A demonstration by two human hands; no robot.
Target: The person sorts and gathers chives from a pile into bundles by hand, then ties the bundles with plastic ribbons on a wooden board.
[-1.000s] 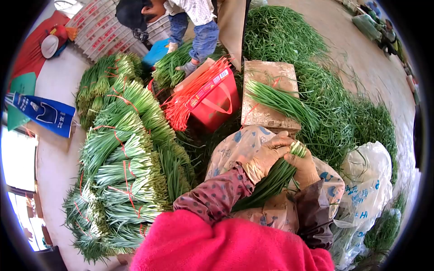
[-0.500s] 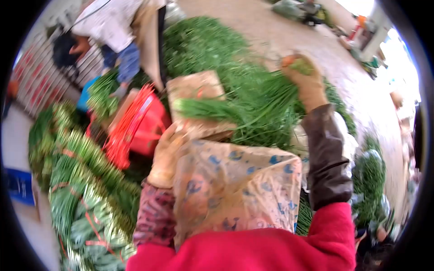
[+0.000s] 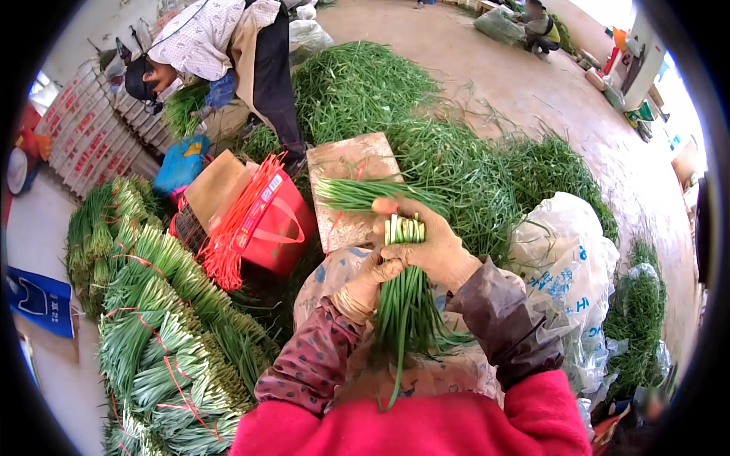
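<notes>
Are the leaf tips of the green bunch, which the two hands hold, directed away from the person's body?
No, its green leaves trail toward the pink top, while the pale cut ends face away.

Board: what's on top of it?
A bunch of green stalks lies across the board, over a thin red tie. The right hand covers the lower right part, so anything there cannot be seen.

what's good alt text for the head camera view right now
The wearer's left hand and right hand grip a bunch of green stalks, pale ends up. Beyond it, another bundle lies on a board beside a red bag; tied bundles are piled at left and a co-worker bends over behind.
</notes>
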